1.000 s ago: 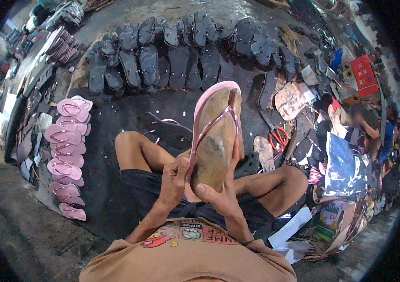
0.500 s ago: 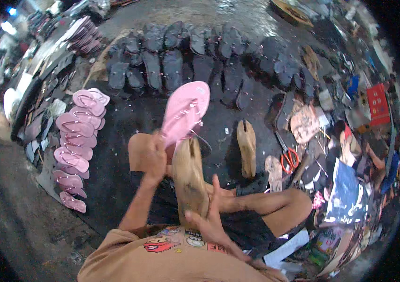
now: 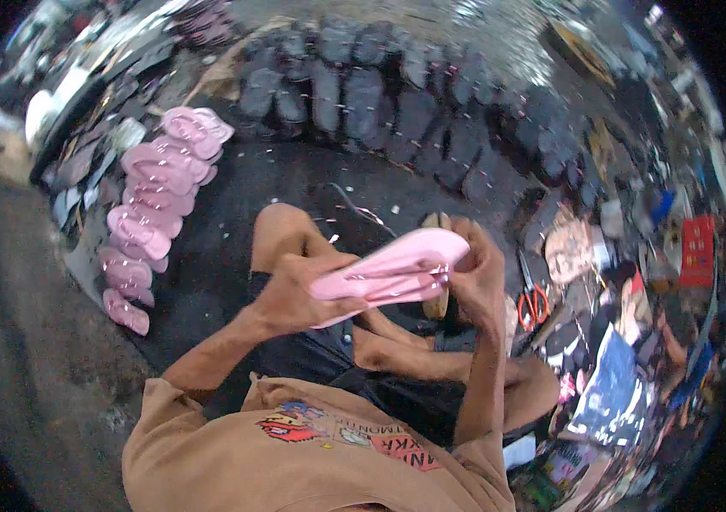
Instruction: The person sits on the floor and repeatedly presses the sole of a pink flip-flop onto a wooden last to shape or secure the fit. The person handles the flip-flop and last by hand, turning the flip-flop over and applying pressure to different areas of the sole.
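Observation:
Between my two hands a pink flip-flop (image 3: 410, 258) is held tilted above my lap, its straps bunched along the sole. My left hand (image 3: 299, 292) is closed around the left end. At the other end, my right hand (image 3: 480, 273) has its fingers bent against the edge, near where the straps meet. Behind the flip-flop a wooden shoe last (image 3: 436, 224) lies on the dark mat (image 3: 235, 200), its middle hidden by the sandal. A thin dark strip (image 3: 361, 212) lies on the mat beyond my hands.
Several pink flip-flops (image 3: 139, 230) lie overlapping in a row at left. Dark soles (image 3: 367, 98) stand in rows along the far side. On the right are red-handled scissors (image 3: 533, 307), material scraps, a shiny blue sheet (image 3: 609, 388) and a red box (image 3: 697, 250).
The wooden last has left my right hand, which now grips the flip-flop's far end. The flip-flop has come lower and turned from near upright to sideways. The view has shifted.

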Motion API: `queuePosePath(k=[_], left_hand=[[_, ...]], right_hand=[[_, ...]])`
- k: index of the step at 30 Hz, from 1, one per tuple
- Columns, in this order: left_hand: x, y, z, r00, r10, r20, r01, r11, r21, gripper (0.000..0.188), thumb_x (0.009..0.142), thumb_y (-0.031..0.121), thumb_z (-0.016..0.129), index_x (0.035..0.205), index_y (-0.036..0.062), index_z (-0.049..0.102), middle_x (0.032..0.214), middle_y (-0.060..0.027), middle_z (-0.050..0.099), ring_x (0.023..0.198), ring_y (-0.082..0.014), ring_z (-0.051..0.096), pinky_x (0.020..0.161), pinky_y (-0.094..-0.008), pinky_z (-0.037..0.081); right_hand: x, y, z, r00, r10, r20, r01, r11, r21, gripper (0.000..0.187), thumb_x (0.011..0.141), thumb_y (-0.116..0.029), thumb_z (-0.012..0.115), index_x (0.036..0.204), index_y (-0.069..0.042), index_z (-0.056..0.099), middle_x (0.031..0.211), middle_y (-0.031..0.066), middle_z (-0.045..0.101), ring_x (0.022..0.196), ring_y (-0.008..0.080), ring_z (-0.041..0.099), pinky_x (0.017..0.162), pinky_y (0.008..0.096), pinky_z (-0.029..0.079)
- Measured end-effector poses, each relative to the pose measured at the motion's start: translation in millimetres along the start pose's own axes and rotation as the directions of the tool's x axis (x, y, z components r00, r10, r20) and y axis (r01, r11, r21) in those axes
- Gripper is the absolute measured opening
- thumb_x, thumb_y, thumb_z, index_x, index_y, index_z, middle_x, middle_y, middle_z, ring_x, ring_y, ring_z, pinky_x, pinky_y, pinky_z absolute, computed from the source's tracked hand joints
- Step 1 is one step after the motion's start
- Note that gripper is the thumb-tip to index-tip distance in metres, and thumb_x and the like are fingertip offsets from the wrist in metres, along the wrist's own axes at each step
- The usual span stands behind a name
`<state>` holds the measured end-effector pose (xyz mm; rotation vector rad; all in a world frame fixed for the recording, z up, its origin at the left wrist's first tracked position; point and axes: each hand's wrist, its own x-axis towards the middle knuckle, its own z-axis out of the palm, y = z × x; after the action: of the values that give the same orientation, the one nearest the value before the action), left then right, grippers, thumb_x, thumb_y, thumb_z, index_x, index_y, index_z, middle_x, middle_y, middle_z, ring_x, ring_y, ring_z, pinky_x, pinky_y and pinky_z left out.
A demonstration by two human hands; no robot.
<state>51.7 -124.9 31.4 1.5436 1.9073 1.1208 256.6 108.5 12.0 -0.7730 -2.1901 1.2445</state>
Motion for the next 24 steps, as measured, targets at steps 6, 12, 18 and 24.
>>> queuePosePath(k=[6,12,18,24], left_hand=[[-32,-27,-3,0.966,-0.204,0.157,0.229,0.960,-0.160,0.063,0.083,0.034,0.092,0.132,0.0000,0.071,0.120,-0.0182,0.078,0.106,-0.0266,0.077,0.096,-0.0355,0.058],[-82,-49,-13,0.903,-0.341,0.261,0.427,0.775,-0.465,0.068,0.091,0.028,0.084,0.148,0.0000,0.061,0.138,-0.0177,0.071,0.127,-0.0241,0.067,0.111,-0.0375,0.050],[-109,-174,-46,0.529,-0.581,-0.618,-0.004,0.727,-0.687,0.038,0.094,0.009,0.080,0.128,0.0067,0.064,0.116,-0.0031,0.067,0.108,-0.0150,0.066,0.096,-0.0315,0.057],[-171,-343,-176,-0.231,-0.711,-0.664,-0.329,0.700,-0.634,0.063,0.096,0.015,0.080,0.152,0.0082,0.050,0.145,-0.0114,0.059,0.127,-0.0288,0.063,0.100,-0.0486,0.058]], right_hand=[[-44,-1,13,0.870,0.247,0.427,-0.450,0.753,0.480,0.076,0.083,-0.016,0.087,0.150,0.003,0.056,0.145,0.0149,0.064,0.129,0.0246,0.063,0.110,0.0367,0.050],[-30,44,40,0.730,0.331,0.598,-0.569,0.779,0.263,0.077,0.089,-0.017,0.084,0.156,0.001,0.050,0.146,0.0153,0.062,0.130,0.0223,0.062,0.110,0.0370,0.050],[1,31,116,0.989,0.084,0.125,-0.059,0.980,-0.190,0.080,0.100,-0.016,0.073,0.167,-0.002,0.030,0.147,0.0256,0.059,0.136,0.0425,0.057,0.113,0.0440,0.047],[-2,118,148,0.983,0.134,0.124,-0.080,0.926,-0.369,0.059,0.102,-0.018,0.070,0.153,0.002,0.047,0.131,0.0285,0.068,0.122,0.0435,0.066,0.108,0.0444,0.050]])
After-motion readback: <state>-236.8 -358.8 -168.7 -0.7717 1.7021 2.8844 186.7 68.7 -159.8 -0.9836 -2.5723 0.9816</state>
